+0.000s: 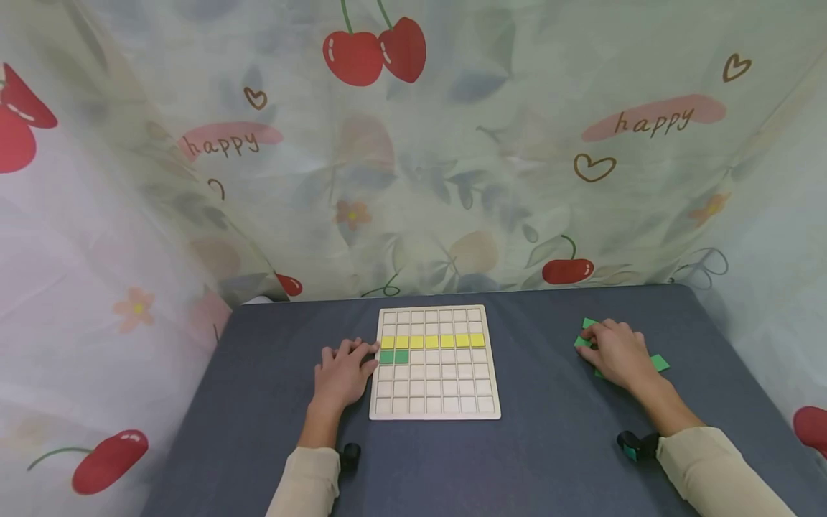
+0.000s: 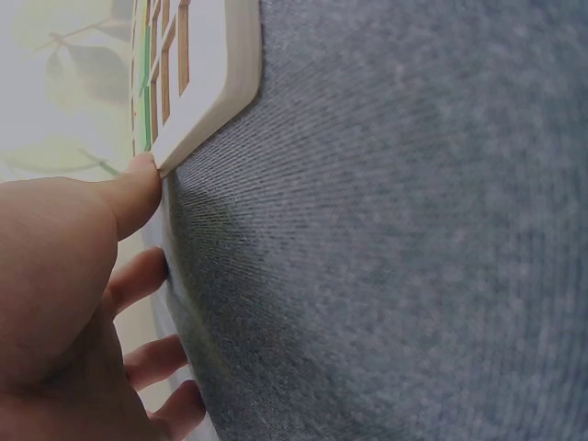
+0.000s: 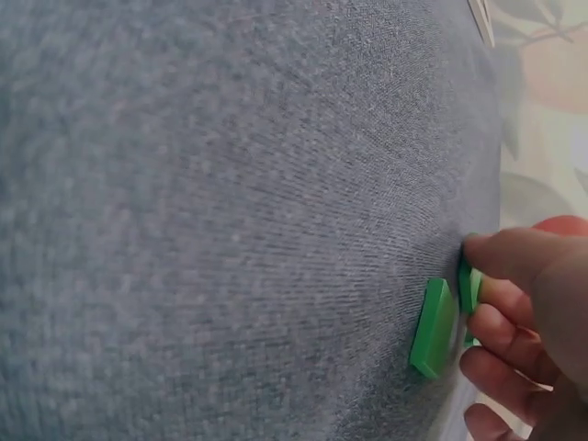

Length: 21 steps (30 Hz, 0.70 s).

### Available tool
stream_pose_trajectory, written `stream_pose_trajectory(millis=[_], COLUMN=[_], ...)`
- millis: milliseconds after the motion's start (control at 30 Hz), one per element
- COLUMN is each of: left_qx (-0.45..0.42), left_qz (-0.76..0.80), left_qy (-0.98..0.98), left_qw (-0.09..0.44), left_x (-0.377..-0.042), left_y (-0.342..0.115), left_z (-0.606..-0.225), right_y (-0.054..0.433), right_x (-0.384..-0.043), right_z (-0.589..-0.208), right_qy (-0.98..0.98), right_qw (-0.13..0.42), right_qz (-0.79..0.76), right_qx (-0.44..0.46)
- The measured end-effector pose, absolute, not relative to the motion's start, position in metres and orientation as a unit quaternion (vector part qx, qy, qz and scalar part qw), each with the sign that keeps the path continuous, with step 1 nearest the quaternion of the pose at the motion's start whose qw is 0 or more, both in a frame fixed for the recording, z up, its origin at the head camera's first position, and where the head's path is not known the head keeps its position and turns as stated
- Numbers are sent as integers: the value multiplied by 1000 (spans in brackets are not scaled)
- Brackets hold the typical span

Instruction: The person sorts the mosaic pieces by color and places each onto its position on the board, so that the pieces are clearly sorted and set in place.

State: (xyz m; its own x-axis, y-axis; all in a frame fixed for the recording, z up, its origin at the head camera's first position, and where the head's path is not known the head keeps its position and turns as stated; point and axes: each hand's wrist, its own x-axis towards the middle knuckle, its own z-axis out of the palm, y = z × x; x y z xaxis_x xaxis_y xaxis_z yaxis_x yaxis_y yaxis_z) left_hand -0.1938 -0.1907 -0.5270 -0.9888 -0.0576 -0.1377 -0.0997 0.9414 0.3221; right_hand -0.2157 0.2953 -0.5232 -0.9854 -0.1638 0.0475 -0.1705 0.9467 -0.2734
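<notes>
A green tile (image 1: 582,342) is lying at 3 o'clock from the grid board, and the right hand (image 1: 617,352) is pinching it in a nearly closed grip between thumb and fingers. Loose green pieces are resting around that hand: one (image 1: 589,323) is showing at 10 o'clock, another (image 1: 660,362) at 3 o'clock. The grid board (image 1: 435,415) is lying flat, with seven yellow tiles (image 1: 432,341) filling its third row and two green squares (image 1: 394,357) sitting below their 9 o'clock end. At the board's 9 o'clock edge, the left hand (image 1: 342,373) is touching it, its fingers spreading loosely and gripping nothing. The dark desk (image 1: 426,467) is carrying everything; a cherry-patterned curtain (image 1: 426,143) is hanging at 12 o'clock.
</notes>
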Motion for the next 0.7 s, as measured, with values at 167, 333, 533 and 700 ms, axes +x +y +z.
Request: stream_pose_trajectory(millis=[167,333,533,700], left_qx=[-40,-43,-40,-38], left_qz=[166,166,169,171], left_qy=[983,983,983,983], left_qw=[64,65,63,60], left_x=[-193,-193,-192,-191], left_y=[-190,-190,-190,-190], left_z=[-527,-526,-525,-524], right_y=[294,289,276,264], right_x=[-216,-217,-220,-221], right_z=[-524,-524,-519,-514], right_qy=[-983,-978,-972,-970], right_qw=[14,14,13,13], right_qz=[154,182,213,220], right_qx=[97,100,100,102])
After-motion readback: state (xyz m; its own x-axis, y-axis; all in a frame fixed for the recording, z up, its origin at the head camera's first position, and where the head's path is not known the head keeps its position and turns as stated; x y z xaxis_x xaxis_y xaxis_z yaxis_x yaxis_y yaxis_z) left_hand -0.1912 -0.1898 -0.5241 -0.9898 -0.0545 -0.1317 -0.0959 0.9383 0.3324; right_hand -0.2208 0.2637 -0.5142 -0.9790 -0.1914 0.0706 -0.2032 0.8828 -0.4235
